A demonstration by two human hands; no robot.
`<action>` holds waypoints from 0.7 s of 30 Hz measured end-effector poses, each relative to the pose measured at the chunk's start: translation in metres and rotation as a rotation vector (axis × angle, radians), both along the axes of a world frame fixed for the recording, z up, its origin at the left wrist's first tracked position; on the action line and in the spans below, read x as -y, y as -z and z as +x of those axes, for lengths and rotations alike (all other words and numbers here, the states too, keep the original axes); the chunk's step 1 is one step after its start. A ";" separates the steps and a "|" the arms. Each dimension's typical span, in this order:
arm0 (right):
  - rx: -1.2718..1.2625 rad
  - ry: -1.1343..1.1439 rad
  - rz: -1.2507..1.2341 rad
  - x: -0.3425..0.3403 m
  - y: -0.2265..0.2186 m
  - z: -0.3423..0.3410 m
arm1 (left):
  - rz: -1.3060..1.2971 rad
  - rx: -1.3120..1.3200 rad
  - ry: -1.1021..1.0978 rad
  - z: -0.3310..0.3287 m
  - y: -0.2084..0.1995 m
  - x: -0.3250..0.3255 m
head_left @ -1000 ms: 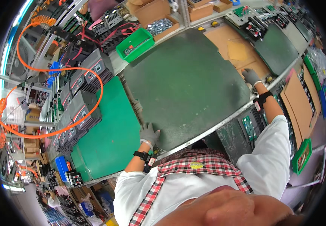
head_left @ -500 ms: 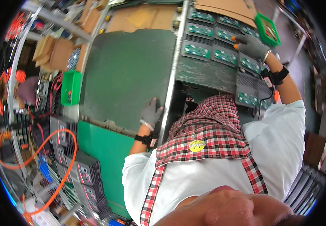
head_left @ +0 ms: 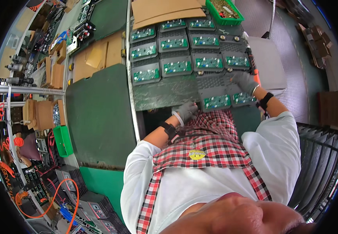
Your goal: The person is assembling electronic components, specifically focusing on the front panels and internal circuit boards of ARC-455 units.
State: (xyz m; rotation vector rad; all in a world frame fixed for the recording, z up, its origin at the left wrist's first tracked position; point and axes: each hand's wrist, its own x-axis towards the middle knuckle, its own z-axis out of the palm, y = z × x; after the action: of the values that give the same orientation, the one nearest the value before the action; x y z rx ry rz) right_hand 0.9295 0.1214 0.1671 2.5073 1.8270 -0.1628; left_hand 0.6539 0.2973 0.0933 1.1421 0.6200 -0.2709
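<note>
Holding the right hand (head_left: pixel 245 82), in a grey glove, over the vented far part of the near-right housing (head_left: pixel 235 91), with fingers bent, pointing left and loosely parted rather than pressed together. Cannot tell from this view about any pinch on the plastic under the fingertips. Holding the left hand (head_left: pixel 187 111), gloved alike, at the near edge of the table (head_left: pixel 167 91), just beside the near-left housing (head_left: pixel 212 93), with fingers curled and close together. Cannot tell about contact or grip there either. Wears a black wristband (head_left: pixel 171 128) on each wrist.

Has both near housings side by side, dark grey, each with a green circuit board (head_left: pixel 217 102) on its near part, just beyond the checked apron (head_left: pixel 215 121). Has more grey housings (head_left: pixel 175 43) in rows on the far side, most with a green board uppermost, then brown cardboard sheets (head_left: pixel 167 9), and right of these a green tray (head_left: pixel 224 11) of small parts.

Has to the left, past a pale metal rail (head_left: pixel 131 89), a dark green mat (head_left: pixel 100 113) with a green bin (head_left: pixel 62 140) along its left side; nearer, stacked grey units (head_left: pixel 94 204) beside a thin orange hose (head_left: pixel 76 191). Has to the right a rack (head_left: pixel 321 156) of dark flat panels
</note>
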 end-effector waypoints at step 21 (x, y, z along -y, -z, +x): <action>-0.092 -1.246 -0.220 -0.072 -0.008 0.028 | -0.360 0.104 -0.339 0.021 -0.093 0.002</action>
State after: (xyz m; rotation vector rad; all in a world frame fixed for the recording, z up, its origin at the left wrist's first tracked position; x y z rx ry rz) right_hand 0.9574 0.1939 0.1755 0.8970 2.7707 -0.3752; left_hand 0.6745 0.2954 0.1860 0.6866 0.6323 -0.0282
